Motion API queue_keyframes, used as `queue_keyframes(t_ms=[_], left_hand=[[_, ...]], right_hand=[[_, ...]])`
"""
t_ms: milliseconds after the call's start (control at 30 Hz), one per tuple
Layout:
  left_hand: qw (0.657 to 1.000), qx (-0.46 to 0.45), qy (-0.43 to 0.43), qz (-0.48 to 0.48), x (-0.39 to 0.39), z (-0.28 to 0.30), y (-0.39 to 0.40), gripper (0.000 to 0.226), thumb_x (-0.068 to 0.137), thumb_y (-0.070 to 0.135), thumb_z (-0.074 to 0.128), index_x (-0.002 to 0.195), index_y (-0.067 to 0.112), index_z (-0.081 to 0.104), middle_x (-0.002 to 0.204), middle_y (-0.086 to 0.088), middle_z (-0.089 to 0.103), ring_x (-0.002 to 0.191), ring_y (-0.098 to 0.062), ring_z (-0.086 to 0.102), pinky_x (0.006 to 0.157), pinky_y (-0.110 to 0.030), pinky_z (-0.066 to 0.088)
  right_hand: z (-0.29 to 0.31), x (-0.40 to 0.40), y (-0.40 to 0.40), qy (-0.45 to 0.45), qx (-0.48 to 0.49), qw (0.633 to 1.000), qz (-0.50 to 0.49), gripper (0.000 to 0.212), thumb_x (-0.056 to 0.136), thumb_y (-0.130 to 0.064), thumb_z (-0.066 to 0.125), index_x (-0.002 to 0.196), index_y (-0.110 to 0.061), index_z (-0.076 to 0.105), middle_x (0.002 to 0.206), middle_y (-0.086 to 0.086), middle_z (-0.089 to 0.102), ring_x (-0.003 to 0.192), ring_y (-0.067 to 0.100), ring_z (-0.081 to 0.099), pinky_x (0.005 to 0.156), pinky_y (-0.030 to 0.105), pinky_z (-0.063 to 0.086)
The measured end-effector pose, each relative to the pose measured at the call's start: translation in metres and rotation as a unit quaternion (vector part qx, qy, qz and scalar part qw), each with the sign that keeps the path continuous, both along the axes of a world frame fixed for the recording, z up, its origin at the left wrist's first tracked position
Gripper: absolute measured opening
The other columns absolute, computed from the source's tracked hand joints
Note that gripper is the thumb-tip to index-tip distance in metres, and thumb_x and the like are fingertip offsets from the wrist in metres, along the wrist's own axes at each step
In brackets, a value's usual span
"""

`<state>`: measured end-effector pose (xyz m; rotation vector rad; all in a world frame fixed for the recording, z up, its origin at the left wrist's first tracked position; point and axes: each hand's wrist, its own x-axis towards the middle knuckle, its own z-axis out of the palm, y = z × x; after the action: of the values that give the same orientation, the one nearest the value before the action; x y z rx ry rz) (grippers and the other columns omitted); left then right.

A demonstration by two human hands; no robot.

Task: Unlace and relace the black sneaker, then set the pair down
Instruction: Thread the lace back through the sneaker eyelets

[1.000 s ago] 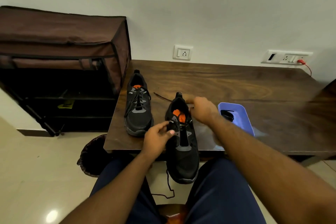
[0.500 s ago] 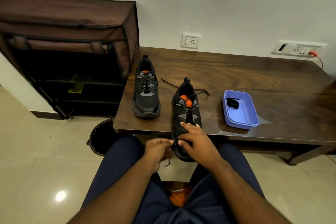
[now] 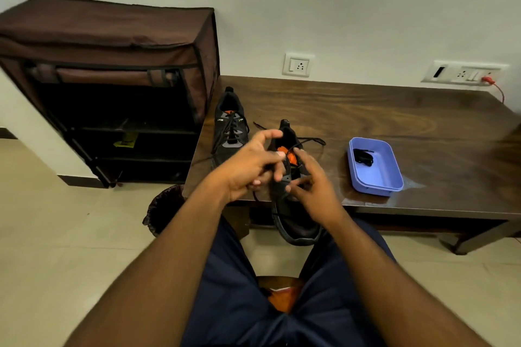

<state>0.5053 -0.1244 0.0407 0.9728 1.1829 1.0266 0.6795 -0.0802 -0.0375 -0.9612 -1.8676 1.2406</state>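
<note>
i see the near sneaker (image 3: pixel 293 222) under both hands. my left hand (image 3: pixel 248 169) and right hand (image 3: pixel 313 186) pinch its lace (image 3: pixel 311 140).

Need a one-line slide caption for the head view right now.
Both hands work the lace on the near sneaker at the table edge.
</note>
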Motion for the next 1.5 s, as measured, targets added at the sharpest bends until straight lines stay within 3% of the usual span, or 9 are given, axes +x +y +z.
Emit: queue_keyframes(t_ms=[100,167,367,533,700,933,1167,1367,1500], left_hand=[[0.997,-0.018,0.001,-0.075,0.013,0.0,-0.015,0.051,0.101,0.006,0.045,0.141,0.034,0.031,0.057,-0.006,0.05,0.033,-0.005,0.028,0.033,-0.016,0.017],[0.999,-0.012,-0.026,-0.046,0.011,-0.008,-0.023,0.054,0.101,0.004,0.044,0.143,0.033,0.029,0.053,0.001,0.052,0.033,-0.004,0.028,0.033,-0.016,0.016],[0.968,-0.008,-0.052,0.244,-0.031,-0.057,-0.033,0.039,0.1,0.005,0.046,0.136,0.022,0.045,0.053,0.0,0.039,0.032,-0.006,0.024,0.034,-0.015,0.017],[0.935,-0.063,0.094,0.336,-0.037,-0.098,-0.029,0.023,0.1,0.009,0.048,0.122,0.012,0.056,0.067,-0.004,0.056,0.049,-0.011,0.044,0.044,-0.024,0.036],[0.86,0.041,0.437,0.26,-0.013,-0.101,-0.021,0.037,0.096,0.024,0.055,0.133,0.027,0.054,0.131,0.005,0.053,0.126,-0.021,0.047,0.102,-0.043,0.039],[0.983,0.064,0.109,0.133,0.034,-0.086,-0.008,0.02,0.09,0.014,0.068,0.11,0.01,0.07,0.098,-0.014,0.073,0.086,-0.012,0.067,0.087,-0.031,0.053],[0.928,0.032,0.166,0.332,0.002,-0.112,-0.012,0.016,0.094,0.011,0.062,0.081,0.018,0.068,0.072,-0.004,0.066,0.069,-0.013,0.059,0.072,-0.029,0.049],[0.935,0.099,0.274,0.202,0.019,-0.111,-0.011,0.041,0.093,0.017,0.063,0.133,0.018,0.056,0.123,0.009,0.055,0.115,-0.004,0.051,0.097,-0.019,0.038],[0.972,0.094,0.151,0.155,0.041,-0.107,-0.005,0.031,0.089,0.023,0.068,0.12,0.021,0.063,0.096,0.007,0.071,0.097,-0.008,0.066,0.095,-0.033,0.048]], right_hand=[[0.014,-0.012,0.013,0.029,-0.077,0.993,0.079,0.072,0.084,0.006,0.064,0.131,-0.046,0.049,0.11,0.018,0.064,0.067,0.026,0.059,0.061,0.039,0.05],[0.025,-0.014,0.016,0.003,-0.101,0.991,0.089,0.033,0.092,0.004,0.056,0.11,-0.021,0.065,0.084,-0.001,0.072,0.059,0.014,0.062,0.051,0.026,0.049],[0.042,0.024,0.046,-0.069,-0.043,0.996,0.034,0.006,0.087,-0.005,0.068,0.087,-0.009,0.073,0.066,-0.007,0.069,0.055,0.002,0.056,0.052,0.016,0.045],[0.04,0.044,0.061,-0.309,0.044,0.947,0.077,0.005,0.084,-0.016,0.075,0.087,-0.015,0.077,0.083,-0.006,0.073,0.076,0.003,0.065,0.075,0.025,0.051],[0.028,0.025,0.047,-0.232,0.026,0.97,0.064,0.005,0.087,-0.014,0.071,0.085,-0.013,0.076,0.078,-0.007,0.071,0.072,0.003,0.065,0.073,0.027,0.053],[0.024,0.01,0.039,-0.17,-0.009,0.98,0.105,0.009,0.083,-0.012,0.074,0.091,-0.013,0.077,0.082,-0.002,0.074,0.077,0.008,0.069,0.073,0.025,0.055],[0.023,0.045,0.046,-0.169,-0.093,0.979,0.069,0.015,0.087,-0.001,0.067,0.099,-0.008,0.073,0.082,0.002,0.07,0.063,-0.004,0.061,0.061,0.011,0.047],[0.01,0.024,0.036,-0.127,-0.074,0.989,0.031,0.019,0.086,0.0,0.067,0.102,-0.009,0.073,0.08,-0.007,0.067,0.068,-0.002,0.065,0.064,0.017,0.053],[0.001,0.011,0.023,-0.015,-0.153,0.988,-0.028,0.007,0.082,0.002,0.071,0.084,-0.002,0.066,0.058,-0.002,0.064,0.051,0.006,0.06,0.048,0.018,0.049]])
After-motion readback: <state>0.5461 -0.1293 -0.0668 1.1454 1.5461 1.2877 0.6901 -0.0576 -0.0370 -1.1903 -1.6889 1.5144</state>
